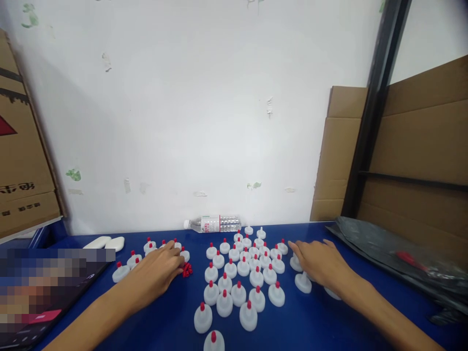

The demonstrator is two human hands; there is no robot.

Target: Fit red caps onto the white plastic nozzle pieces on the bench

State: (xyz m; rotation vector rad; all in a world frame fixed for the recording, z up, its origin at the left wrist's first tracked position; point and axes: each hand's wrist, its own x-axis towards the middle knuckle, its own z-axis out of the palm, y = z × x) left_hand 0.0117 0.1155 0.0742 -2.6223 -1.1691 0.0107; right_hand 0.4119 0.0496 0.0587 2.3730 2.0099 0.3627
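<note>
My left hand (pixel 163 264) is low over the left of the table, its visible fingers apart. Its lower fingertip touches a small pile of red caps (pixel 187 270). Round it stand white plastic lids with red-tipped nozzles (pixel 121 272), some partly hidden by the hand. My right hand (pixel 317 259) hovers over or rests on white lids without red tips (pixel 303 282), which it partly covers. One finger stretches out to the left; the others are mostly hidden. Between the hands stands a large group of red-tipped white lids (pixel 224 303).
A clear plastic bottle (pixel 212 224) lies along the wall. At left are a phone-like screen (pixel 54 317) and two white rounded objects (pixel 115 243). A dark plastic bag (pixel 395 263) lies at right. Cardboard (pixel 334 161) and a dark metal post (pixel 369 117) stand behind the blue table (pixel 168 326).
</note>
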